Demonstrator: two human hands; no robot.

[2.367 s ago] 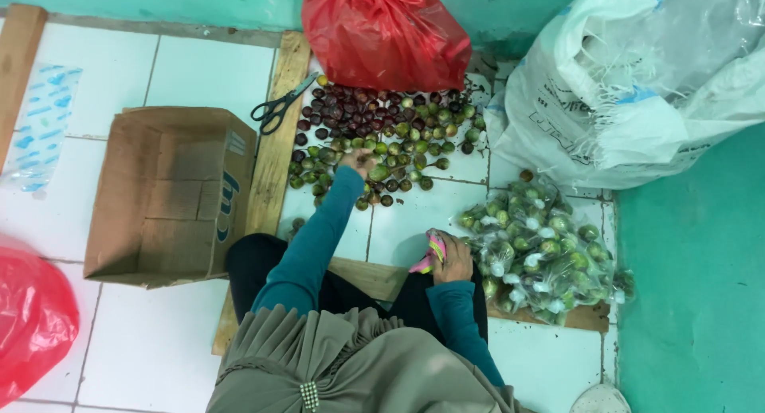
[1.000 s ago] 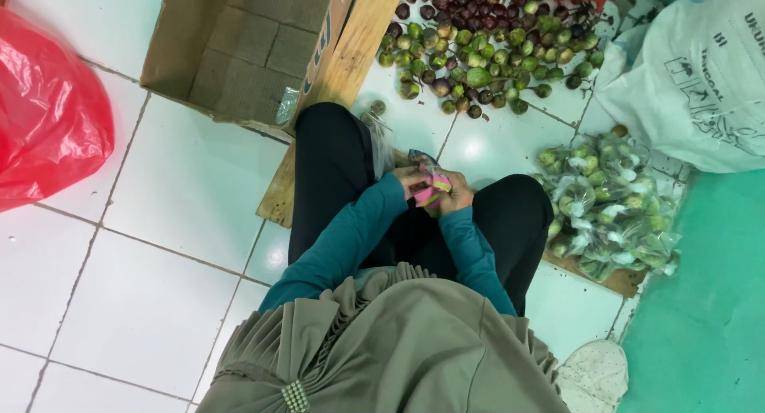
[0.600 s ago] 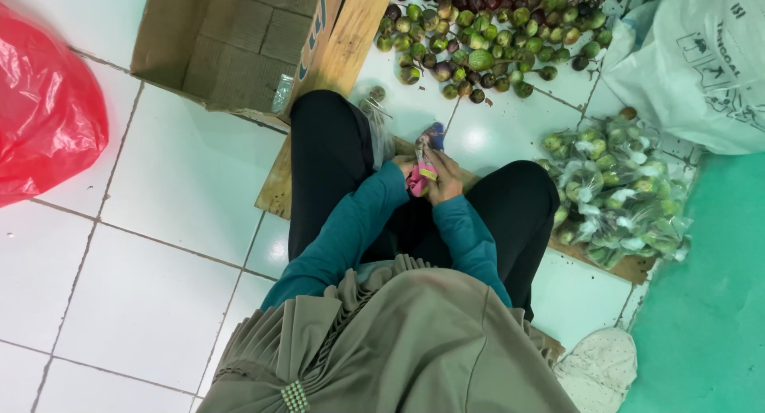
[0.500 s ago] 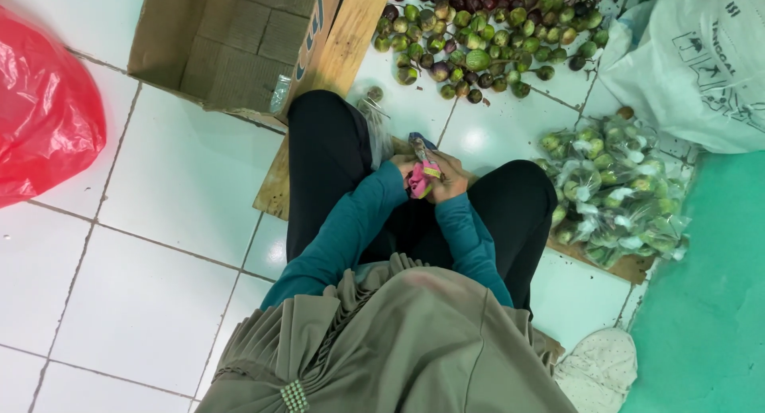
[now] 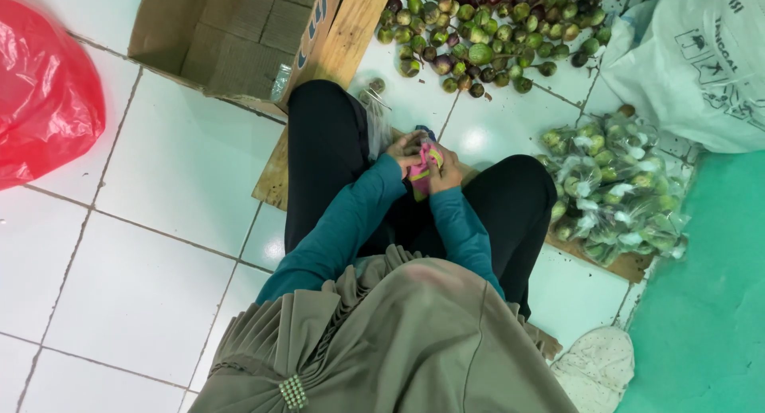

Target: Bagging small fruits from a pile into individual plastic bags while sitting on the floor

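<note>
I sit on a wooden board (image 5: 280,171) on a white tiled floor, legs apart in black trousers. My left hand (image 5: 402,151) and my right hand (image 5: 445,168) meet between my knees, both closed around a small pink and yellow packet (image 5: 423,171). Teal sleeves cover both arms. A loose heap of round green and dark purple fruits (image 5: 478,31) lies on the tiles just beyond my hands. A pile of clear bags filled with green fruits (image 5: 613,191) rests to the right of my right knee.
An open cardboard box (image 5: 231,35) lies at the upper left, against a wooden plank (image 5: 351,23). A red plastic bag (image 5: 44,94) sits at the far left. A large white sack (image 5: 701,62) stands upper right. Green flooring (image 5: 709,301) runs along the right.
Earlier my left hand reached out to the fruit heap while my right stayed by the bags. Both hands have since come together at my lap on the pink packet, and my view has tilted down.
</note>
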